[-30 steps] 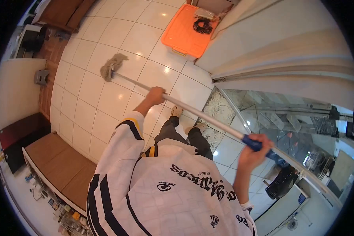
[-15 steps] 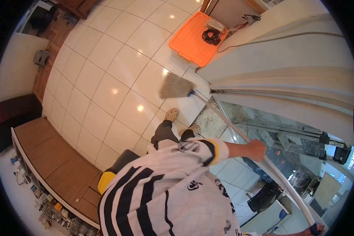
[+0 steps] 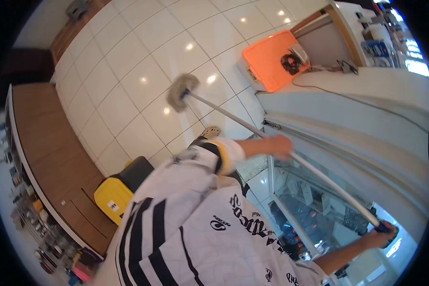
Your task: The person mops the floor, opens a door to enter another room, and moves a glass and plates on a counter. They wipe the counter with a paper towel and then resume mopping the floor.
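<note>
The mop handle (image 3: 243,125) is gripped mid-shaft by the left hand (image 3: 279,147) and at its end by the right hand (image 3: 383,234); the mop head (image 3: 179,91) is set on the tiles (image 3: 128,66) at eleven o'clock; the share already mopped cannot be told

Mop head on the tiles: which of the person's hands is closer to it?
Left. The left hand grips the mop handle about midway up from the mop head. The right hand holds the handle's top end, farthest from it.

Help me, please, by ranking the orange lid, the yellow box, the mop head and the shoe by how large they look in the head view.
Orange lid and yellow box: about alike; the shirt hides part of the box, so unranked.
Mop head.
Shoe, partly hidden.
</note>
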